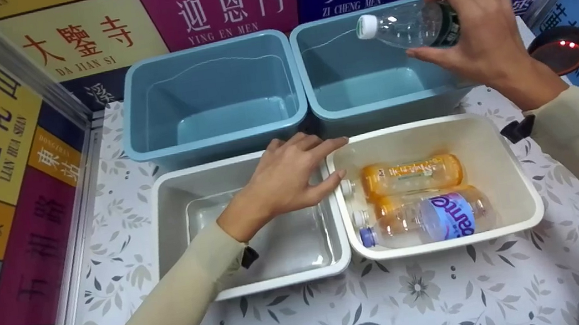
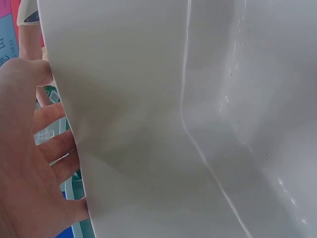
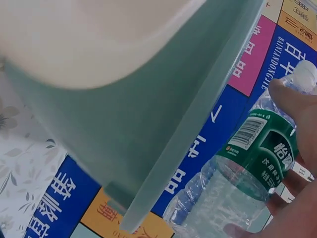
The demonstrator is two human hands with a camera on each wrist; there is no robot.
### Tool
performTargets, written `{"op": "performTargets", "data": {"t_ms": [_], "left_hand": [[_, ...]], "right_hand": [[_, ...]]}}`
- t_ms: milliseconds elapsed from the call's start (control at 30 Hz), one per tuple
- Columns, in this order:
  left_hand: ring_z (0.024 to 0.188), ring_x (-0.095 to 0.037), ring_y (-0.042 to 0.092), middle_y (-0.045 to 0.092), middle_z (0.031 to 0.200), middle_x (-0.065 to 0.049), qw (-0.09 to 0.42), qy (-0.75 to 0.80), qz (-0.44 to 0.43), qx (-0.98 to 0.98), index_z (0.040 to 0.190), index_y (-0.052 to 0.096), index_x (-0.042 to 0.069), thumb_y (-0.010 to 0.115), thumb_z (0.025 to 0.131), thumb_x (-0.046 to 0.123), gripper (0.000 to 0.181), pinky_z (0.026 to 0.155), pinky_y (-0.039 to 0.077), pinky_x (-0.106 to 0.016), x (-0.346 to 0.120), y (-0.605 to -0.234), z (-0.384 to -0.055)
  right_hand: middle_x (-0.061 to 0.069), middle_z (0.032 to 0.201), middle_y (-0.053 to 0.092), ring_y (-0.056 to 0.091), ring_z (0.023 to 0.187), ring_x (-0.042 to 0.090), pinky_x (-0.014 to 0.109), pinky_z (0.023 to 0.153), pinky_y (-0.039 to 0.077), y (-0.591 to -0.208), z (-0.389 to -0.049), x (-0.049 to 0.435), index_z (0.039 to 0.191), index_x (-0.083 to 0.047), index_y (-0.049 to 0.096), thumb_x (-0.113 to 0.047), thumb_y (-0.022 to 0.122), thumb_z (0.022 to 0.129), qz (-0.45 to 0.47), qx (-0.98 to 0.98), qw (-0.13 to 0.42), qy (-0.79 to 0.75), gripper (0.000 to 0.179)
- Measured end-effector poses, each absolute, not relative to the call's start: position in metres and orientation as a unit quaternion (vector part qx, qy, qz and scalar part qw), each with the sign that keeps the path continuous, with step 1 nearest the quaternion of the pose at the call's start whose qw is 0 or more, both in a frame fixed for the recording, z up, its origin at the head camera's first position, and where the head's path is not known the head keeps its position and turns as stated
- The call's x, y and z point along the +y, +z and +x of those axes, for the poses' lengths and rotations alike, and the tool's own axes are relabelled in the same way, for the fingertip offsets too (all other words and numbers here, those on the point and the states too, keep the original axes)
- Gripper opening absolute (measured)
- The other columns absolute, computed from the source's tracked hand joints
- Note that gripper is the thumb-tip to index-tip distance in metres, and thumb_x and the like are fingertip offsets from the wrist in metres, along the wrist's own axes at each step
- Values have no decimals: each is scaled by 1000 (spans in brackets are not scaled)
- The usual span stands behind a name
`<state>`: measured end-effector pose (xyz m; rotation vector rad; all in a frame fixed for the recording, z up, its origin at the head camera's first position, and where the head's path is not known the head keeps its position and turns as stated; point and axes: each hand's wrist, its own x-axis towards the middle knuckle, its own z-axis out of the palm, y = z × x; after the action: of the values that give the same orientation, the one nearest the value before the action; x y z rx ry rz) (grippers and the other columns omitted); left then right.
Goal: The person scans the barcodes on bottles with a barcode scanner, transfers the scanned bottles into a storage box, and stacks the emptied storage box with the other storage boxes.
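My right hand (image 1: pixel 487 27) grips a clear plastic bottle (image 1: pixel 408 24) by its body, tilted on its side, white cap pointing left. It hangs over the right blue bin (image 1: pixel 398 99). A green label (image 3: pixel 262 148) wraps the bottle in the right wrist view. My left hand (image 1: pixel 288 174) hovers with relaxed, spread fingers over the rims where the left white bin (image 1: pixel 283 285) and right white bin (image 1: pixel 446 246) meet. Inside the right white bin lie two orange drink bottles (image 1: pixel 414 175) with white caps and a clear bottle (image 1: pixel 450 217) with a purple-blue label and a blue cap.
A second blue bin (image 1: pixel 217 144) stands at back left, behind the left white bin. All four bins sit close together on a leaf-patterned tablecloth (image 1: pixel 418 291). Colourful printed panels (image 1: pixel 224 6) rise behind, and a dark round device (image 1: pixel 560 51) with red lights stands at right.
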<state>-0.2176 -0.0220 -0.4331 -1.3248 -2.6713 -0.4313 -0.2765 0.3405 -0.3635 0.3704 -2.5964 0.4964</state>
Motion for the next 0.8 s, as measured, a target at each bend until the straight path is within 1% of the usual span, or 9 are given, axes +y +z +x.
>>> {"op": "performTargets", "data": {"t_ms": [100, 233, 400, 567, 667, 800], "left_hand": [[115, -14, 57, 67, 123, 7, 68, -146, -439, -884, 147, 49, 37, 40, 97, 61, 56, 71, 45, -41, -22, -434, -217], [115, -14, 57, 67, 123, 7, 66, -146, -437, -885, 147, 49, 37, 40, 97, 61, 56, 72, 46, -41, -21, -434, -217], [116, -13, 57, 66, 125, 7, 57, -143, -434, -888, 148, 47, 39, 39, 97, 62, 56, 73, 45, -41, -23, -433, -218], [113, -14, 58, 67, 123, 7, 66, -146, -439, -884, 147, 49, 37, 41, 97, 62, 57, 67, 45, -39, -24, -433, -219], [111, -14, 59, 68, 121, 6, 71, -150, -442, -881, 146, 50, 36, 42, 97, 61, 56, 64, 43, -38, -24, -434, -220], [112, -14, 59, 67, 123, 7, 67, -149, -443, -882, 147, 50, 36, 42, 97, 62, 57, 65, 43, -37, -23, -434, -220]], "right_hand": [[13, 142, 54, 43, 136, 34, 54, 119, 24, -362, -282, 336, 143, -20, 51, -47, 81, 81, 138, -952, 210, 176, 74], [14, 138, 57, 45, 131, 36, 56, 116, 26, -362, -288, 330, 143, -21, 52, -48, 82, 80, 148, -954, 198, 170, 75], [13, 140, 56, 46, 131, 36, 57, 116, 27, -361, -294, 327, 144, -22, 51, -50, 80, 81, 154, -959, 174, 164, 75], [12, 145, 54, 48, 130, 38, 56, 118, 27, -360, -300, 326, 146, -23, 49, -55, 75, 83, 163, -963, 149, 157, 75], [12, 145, 55, 49, 127, 38, 56, 117, 29, -361, -303, 326, 147, -23, 48, -56, 75, 83, 166, -965, 137, 151, 77], [14, 145, 54, 48, 127, 39, 57, 116, 29, -361, -306, 326, 148, -22, 48, -55, 75, 83, 164, -968, 118, 147, 78]]}}
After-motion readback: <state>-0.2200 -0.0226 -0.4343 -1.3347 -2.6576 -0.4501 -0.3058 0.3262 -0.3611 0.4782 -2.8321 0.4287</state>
